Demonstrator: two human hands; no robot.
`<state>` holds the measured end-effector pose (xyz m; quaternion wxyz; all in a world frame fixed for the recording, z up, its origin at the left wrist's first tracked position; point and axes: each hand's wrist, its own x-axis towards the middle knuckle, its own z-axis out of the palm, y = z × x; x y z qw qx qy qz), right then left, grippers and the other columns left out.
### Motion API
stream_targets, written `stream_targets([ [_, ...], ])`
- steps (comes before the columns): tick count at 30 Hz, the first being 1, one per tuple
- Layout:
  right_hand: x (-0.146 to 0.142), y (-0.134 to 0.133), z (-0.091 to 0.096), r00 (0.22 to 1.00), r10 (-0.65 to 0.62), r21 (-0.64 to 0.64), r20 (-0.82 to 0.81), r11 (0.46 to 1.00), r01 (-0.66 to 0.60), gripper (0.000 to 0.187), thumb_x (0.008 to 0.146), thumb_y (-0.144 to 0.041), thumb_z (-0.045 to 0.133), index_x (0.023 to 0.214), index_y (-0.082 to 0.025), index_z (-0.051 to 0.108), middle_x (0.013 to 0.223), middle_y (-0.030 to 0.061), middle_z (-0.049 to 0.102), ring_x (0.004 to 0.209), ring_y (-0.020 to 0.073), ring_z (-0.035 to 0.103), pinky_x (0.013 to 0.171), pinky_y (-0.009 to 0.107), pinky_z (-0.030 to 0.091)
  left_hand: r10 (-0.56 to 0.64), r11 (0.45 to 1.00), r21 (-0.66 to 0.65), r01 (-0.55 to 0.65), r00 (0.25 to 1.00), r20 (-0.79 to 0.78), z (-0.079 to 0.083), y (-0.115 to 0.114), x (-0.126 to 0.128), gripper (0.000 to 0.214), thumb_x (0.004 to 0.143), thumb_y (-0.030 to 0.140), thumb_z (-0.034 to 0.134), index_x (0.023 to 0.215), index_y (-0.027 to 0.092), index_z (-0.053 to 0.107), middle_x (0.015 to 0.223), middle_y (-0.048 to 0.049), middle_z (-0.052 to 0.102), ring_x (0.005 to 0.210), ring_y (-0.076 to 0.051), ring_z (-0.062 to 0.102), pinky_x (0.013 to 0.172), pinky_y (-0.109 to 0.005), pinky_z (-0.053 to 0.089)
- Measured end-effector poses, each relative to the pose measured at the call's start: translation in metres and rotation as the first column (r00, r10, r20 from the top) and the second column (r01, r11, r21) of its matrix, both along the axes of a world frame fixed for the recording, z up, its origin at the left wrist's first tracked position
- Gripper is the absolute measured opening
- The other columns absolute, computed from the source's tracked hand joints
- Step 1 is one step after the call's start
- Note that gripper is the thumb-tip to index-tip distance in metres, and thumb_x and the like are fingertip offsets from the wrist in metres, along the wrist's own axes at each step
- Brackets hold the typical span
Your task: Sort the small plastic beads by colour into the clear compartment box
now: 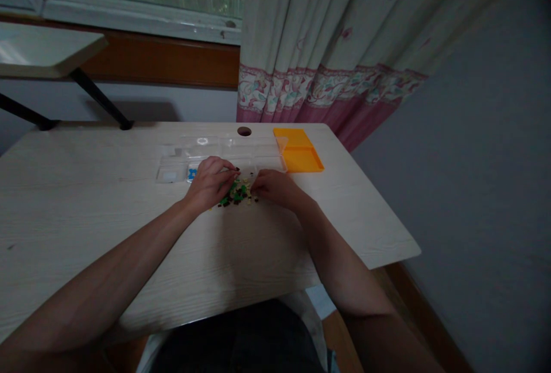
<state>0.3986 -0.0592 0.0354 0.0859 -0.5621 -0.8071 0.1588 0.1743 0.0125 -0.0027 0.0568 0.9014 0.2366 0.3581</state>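
A small heap of tiny pieces, green, brown and cream, lies on the pale wooden table. My left hand rests at the heap's left edge with its fingers curled over the pieces. My right hand sits at the heap's right edge, fingers bent down onto it. What either hand pinches, if anything, is too small to make out. Just behind the hands stands a clear plastic compartment box, with blue pieces in one near compartment.
An orange lid or tray lies right of the clear box. A round cable hole is at the table's far edge. Behind are a window, a flowered curtain and a second table at the left. The table's right edge drops to the floor.
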Motion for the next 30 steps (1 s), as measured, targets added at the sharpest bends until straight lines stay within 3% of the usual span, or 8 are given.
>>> stream_targets([
  [5,0.001,0.005,-0.009,0.997,-0.075,0.061,-0.019,0.995,0.076,0.020,0.089,-0.017,0.060,0.097,-0.017,0.078,0.098,0.0085,0.071,0.094,0.0180,0.063,0.083,0.027,0.044,-0.007,1.000,0.005,0.007,1.000,-0.003,0.001,0.000,0.000,0.021,0.096,0.029,0.053,0.101,0.024,0.073,0.107,-0.0074,0.069,0.101,-0.024,0.055,0.089,-0.043,0.043],
  [10,0.001,0.009,-0.018,0.923,-0.196,0.083,-0.330,0.968,0.236,0.014,0.085,-0.019,0.067,0.094,-0.019,0.079,0.093,0.0053,0.073,0.087,0.0148,0.064,0.084,0.027,0.047,-0.035,0.999,0.023,0.035,0.999,-0.007,-0.002,0.002,-0.001,0.020,0.095,0.028,0.054,0.105,0.024,0.072,0.108,-0.0076,0.069,0.102,-0.023,0.057,0.089,-0.043,0.045],
  [12,-0.003,0.010,-0.020,0.816,-0.271,-0.003,-0.511,0.949,0.314,0.012,0.083,-0.023,0.070,0.091,-0.020,0.079,0.087,0.0035,0.073,0.081,0.0137,0.064,0.080,0.027,0.049,-0.044,0.999,0.026,0.045,0.999,-0.022,-0.002,0.002,-0.001,0.023,0.096,0.029,0.055,0.111,0.025,0.071,0.109,-0.0077,0.069,0.102,-0.023,0.058,0.091,-0.043,0.045],
  [15,-0.010,0.010,-0.023,0.544,-0.393,-0.259,-0.741,0.915,0.308,0.016,0.077,-0.031,0.074,0.087,-0.019,0.078,0.077,0.0015,0.072,0.070,0.0124,0.064,0.073,0.027,0.052,-0.032,0.999,0.040,0.033,0.999,-0.040,-0.003,0.002,-0.001,0.030,0.095,0.036,0.057,0.122,0.027,0.067,0.108,-0.0079,0.069,0.102,-0.024,0.059,0.093,-0.044,0.044],
  [18,-0.017,0.008,-0.024,0.290,-0.501,-0.454,-0.816,0.865,0.216,0.019,0.069,-0.030,0.079,0.083,-0.018,0.077,0.075,0.0006,0.072,0.068,0.0109,0.064,0.072,0.026,0.054,-0.017,0.996,0.082,0.021,0.999,-0.041,-0.006,0.003,-0.001,0.034,0.094,0.041,0.059,0.125,0.028,0.065,0.106,-0.0072,0.069,0.102,-0.024,0.060,0.092,-0.043,0.043],
  [20,-0.021,0.007,-0.023,0.214,-0.549,-0.521,-0.808,0.835,0.175,0.021,0.065,-0.030,0.082,0.080,-0.018,0.076,0.075,0.0002,0.072,0.068,0.0097,0.063,0.069,0.024,0.054,-0.018,0.995,0.098,0.022,0.999,-0.041,-0.007,0.003,-0.001,0.034,0.095,0.042,0.058,0.125,0.029,0.065,0.105,-0.0066,0.070,0.101,-0.023,0.061,0.092,-0.042,0.044],
  [23,-0.024,0.005,-0.019,0.191,-0.599,-0.580,-0.777,0.801,0.150,0.021,0.063,-0.030,0.084,0.078,-0.018,0.076,0.073,-0.0007,0.071,0.063,0.0079,0.060,0.062,0.021,0.051,-0.013,0.995,0.097,0.016,0.999,-0.036,-0.007,0.003,-0.001,0.032,0.096,0.042,0.056,0.124,0.030,0.066,0.103,-0.0060,0.070,0.101,-0.023,0.061,0.092,-0.041,0.044],
  [30,-0.029,0.001,-0.012,0.226,-0.632,-0.623,-0.741,0.773,0.118,0.022,0.064,-0.032,0.085,0.077,-0.018,0.074,0.069,-0.0018,0.066,0.058,0.0072,0.055,0.051,0.018,0.045,-0.039,0.993,0.110,0.045,0.998,-0.053,-0.003,0.003,-0.002,0.027,0.098,0.040,0.053,0.118,0.032,0.070,0.100,-0.0034,0.073,0.097,-0.022,0.062,0.088,-0.040,0.045],
])
